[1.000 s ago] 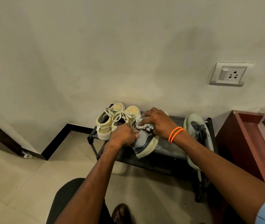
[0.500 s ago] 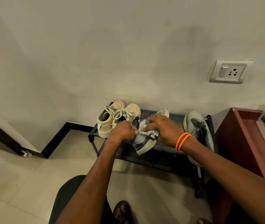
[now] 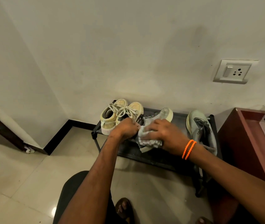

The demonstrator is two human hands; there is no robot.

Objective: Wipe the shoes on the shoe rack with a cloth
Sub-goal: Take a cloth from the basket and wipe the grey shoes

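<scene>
Shoes sit along the top of a low black shoe rack (image 3: 177,118) set against the wall; the grey shoe (image 3: 159,116) in the middle is the one in hand, its pale toe pointing toward the wall and its heel end hidden under the hands; the left hand (image 3: 125,129) has its grip curled tight on the shoe's near left side, fingers folded under; the right hand (image 3: 162,135) presses a checked cloth (image 3: 146,140) against the shoe's side, fingers bent over the bunched fabric and pinching it, with two orange bands (image 3: 188,149) on its wrist; just beside the left hand stands a yellowish pair of laced sneakers (image 3: 120,115), touching each other; near the rack's right end lies another grey shoe (image 3: 201,128), apart from the held one; a reddish-brown cabinet (image 3: 241,143) stands to the right of the rack; a wall socket with a switch (image 3: 233,71) is mounted above it; pale floor tiles (image 3: 23,175) spread below, where the person's toes show.
</scene>
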